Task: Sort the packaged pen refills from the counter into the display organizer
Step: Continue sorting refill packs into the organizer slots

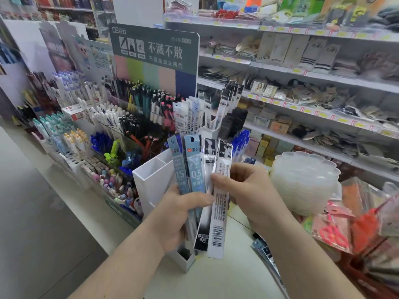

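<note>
My left hand (174, 214) grips a fan of several long refill packs: two blue-grey ones (190, 165) marked 0.5 and a black-and-white one (208, 160). My right hand (248, 190) pinches a silver-white pack (220, 214) with a barcode at its lower end, at the right of the fan. Behind my hands stands the white display organizer (151, 175) with open compartments; its farther slots hold upright refill packs (192, 113). More packs (264, 253) lie on the counter (226, 277) at the right.
Tiered pen displays (103, 130) fill the left side under a grey sign (155, 50). A stack of clear scalloped trays (304, 182) sits right of my hands, with bagged goods (345, 223) beyond. Shelves of merchandise (323, 83) line the back right.
</note>
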Demonstrator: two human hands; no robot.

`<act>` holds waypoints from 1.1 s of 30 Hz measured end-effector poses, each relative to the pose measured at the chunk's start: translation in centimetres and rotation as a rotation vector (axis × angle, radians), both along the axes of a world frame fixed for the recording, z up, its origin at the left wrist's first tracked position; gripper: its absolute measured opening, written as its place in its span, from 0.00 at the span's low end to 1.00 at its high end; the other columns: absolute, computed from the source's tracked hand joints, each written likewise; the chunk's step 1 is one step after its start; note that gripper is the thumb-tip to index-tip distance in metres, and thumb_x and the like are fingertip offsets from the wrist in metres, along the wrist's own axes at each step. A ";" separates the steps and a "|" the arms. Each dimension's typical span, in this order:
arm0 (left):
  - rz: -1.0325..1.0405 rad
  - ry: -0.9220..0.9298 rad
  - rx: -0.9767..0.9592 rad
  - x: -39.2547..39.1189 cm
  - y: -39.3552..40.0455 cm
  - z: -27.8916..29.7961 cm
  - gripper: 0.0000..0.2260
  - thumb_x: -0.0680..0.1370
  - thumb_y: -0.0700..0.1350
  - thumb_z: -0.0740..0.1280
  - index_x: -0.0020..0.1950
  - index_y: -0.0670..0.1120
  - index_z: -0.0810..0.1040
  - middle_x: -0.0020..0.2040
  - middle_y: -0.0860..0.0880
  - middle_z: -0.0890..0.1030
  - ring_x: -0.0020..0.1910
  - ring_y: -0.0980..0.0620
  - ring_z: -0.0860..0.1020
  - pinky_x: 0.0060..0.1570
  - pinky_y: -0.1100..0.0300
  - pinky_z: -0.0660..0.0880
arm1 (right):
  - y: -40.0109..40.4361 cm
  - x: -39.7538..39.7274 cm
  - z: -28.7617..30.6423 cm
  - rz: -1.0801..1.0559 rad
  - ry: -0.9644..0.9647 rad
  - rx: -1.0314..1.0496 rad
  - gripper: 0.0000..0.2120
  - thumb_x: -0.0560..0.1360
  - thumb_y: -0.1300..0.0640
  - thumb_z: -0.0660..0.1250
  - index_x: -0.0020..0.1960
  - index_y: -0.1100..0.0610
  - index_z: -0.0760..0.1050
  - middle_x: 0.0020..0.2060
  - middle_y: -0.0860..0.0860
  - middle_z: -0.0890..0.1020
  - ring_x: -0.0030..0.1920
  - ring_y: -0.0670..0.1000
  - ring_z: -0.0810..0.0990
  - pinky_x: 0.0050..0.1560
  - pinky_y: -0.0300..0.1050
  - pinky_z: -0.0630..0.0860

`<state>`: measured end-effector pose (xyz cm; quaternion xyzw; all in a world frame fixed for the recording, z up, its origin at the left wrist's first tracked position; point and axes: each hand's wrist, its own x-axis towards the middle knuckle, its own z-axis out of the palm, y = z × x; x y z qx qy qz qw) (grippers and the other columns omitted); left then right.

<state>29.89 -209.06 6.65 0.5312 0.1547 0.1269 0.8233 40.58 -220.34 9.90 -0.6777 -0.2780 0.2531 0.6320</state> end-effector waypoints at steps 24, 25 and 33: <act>0.160 0.125 0.292 0.4 -2.2 -0.5 0.13 0.74 0.31 0.70 0.55 0.44 0.83 0.48 0.45 0.86 0.48 0.47 0.85 0.45 0.56 0.82 | -2.2 -0.3 -0.5 -0.126 0.059 -0.017 0.06 0.79 0.62 0.66 0.46 0.61 0.81 0.30 0.50 0.83 0.27 0.45 0.79 0.25 0.36 0.72; 0.180 0.124 0.285 0.5 -2.1 -0.6 0.13 0.74 0.30 0.70 0.55 0.44 0.83 0.48 0.45 0.86 0.47 0.48 0.85 0.42 0.59 0.81 | -2.3 -0.1 -0.5 -0.160 0.033 -0.023 0.06 0.80 0.59 0.65 0.48 0.57 0.81 0.31 0.49 0.84 0.28 0.44 0.80 0.28 0.38 0.74; 0.227 0.106 0.319 1.0 -2.2 -1.0 0.11 0.73 0.33 0.72 0.52 0.46 0.83 0.47 0.47 0.87 0.48 0.49 0.85 0.46 0.57 0.80 | -2.3 -0.2 -0.3 0.003 0.063 -0.053 0.08 0.82 0.56 0.63 0.48 0.45 0.76 0.28 0.54 0.78 0.30 0.52 0.78 0.34 0.45 0.76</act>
